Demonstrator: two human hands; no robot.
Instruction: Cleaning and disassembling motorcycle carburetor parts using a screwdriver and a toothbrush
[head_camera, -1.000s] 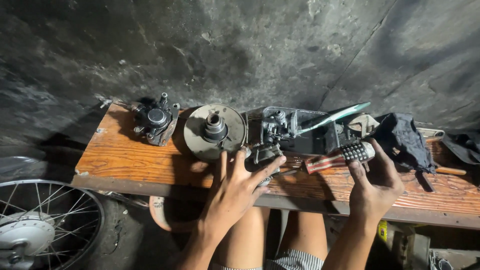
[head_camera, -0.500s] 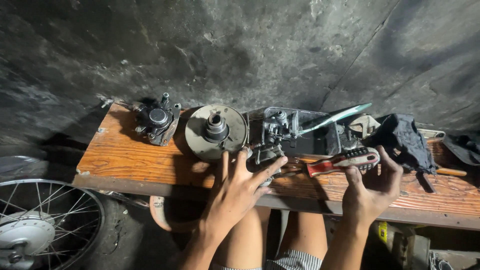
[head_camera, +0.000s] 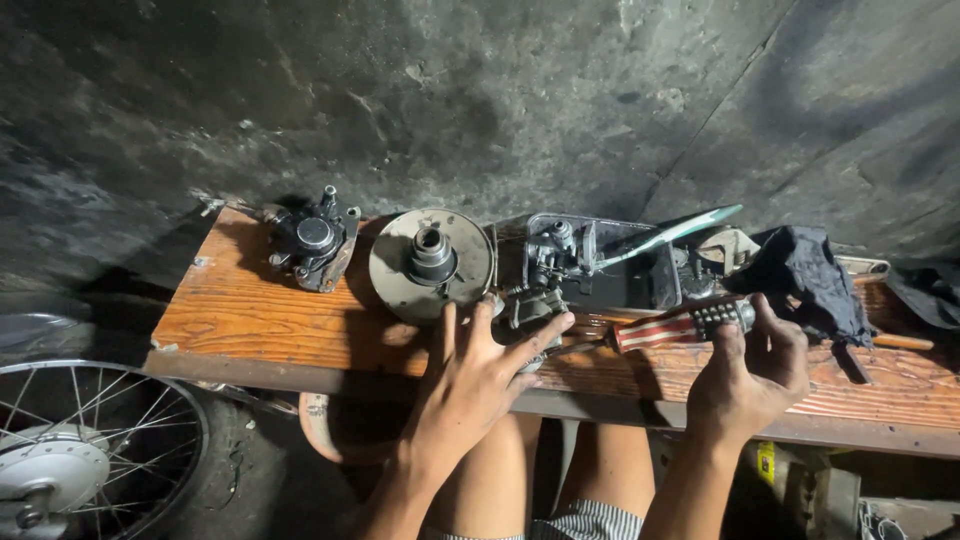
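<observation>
My left hand (head_camera: 478, 378) rests on the wooden bench (head_camera: 250, 310) and holds a small grey metal engine part (head_camera: 532, 303) against the board with its fingertips. My right hand (head_camera: 752, 378) grips the back end of a screwdriver (head_camera: 672, 327) with a red, white and dark striped handle. The screwdriver lies almost level, its thin shaft pointing left into the small part. Behind the part stands a clear plastic tray (head_camera: 640, 280) that holds more metal pieces.
A round grey metal disc with a hub (head_camera: 431, 262) and a dark caliper-like casting (head_camera: 312, 242) sit at the bench's left. A black cloth (head_camera: 808, 280) lies at the right. A spoked wheel (head_camera: 90, 450) stands below left. A rough dark wall rises behind.
My right hand has slid along the screwdriver handle and tipped it flatter, with the shaft now at the small part. My left hand has stayed on the part.
</observation>
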